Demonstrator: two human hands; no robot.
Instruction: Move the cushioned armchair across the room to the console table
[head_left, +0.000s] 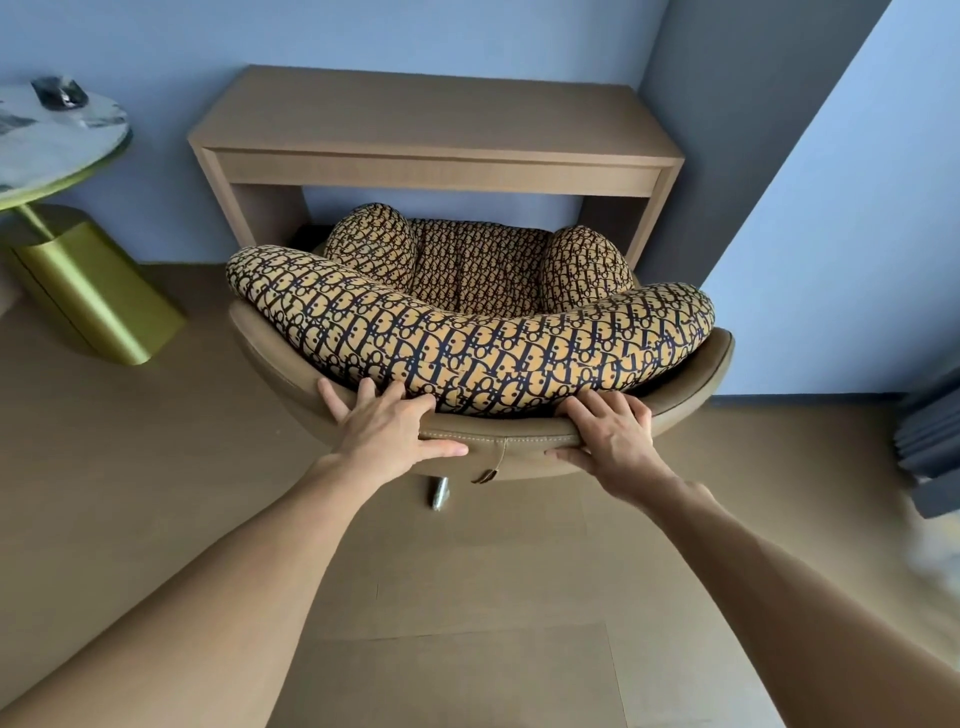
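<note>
Your left hand (387, 423) and right hand (613, 441) both grip the back rim of the armchair (519, 444) low in the middle of the frame: fingers hooked over the top edge against the patterned cushion (467, 343), thumbs pressed on the outer shell below the stitched seam. Neither hand is slack; each is clenched on the rim, one either side of the centre seam, about equally near it. The chair lies straight ahead of your fingers, its seat opening facing away from you toward the console (436, 135) in the upper middle. Its front already seems tucked into the gap between the console's legs, though the front edge is hidden by the cushions, so you cannot tell whether it touches anything there. The chair's wide axis runs left to right, roughly parallel to the console's front, perhaps turned slightly. Any last push should go directly away from you, with even pressure from both hands so the chair does not swing. The round side table (57, 150) at upper left stands well apart; the wall (810, 234) on the right is closer to the chair's right end. The task looks nearly done.
</note>
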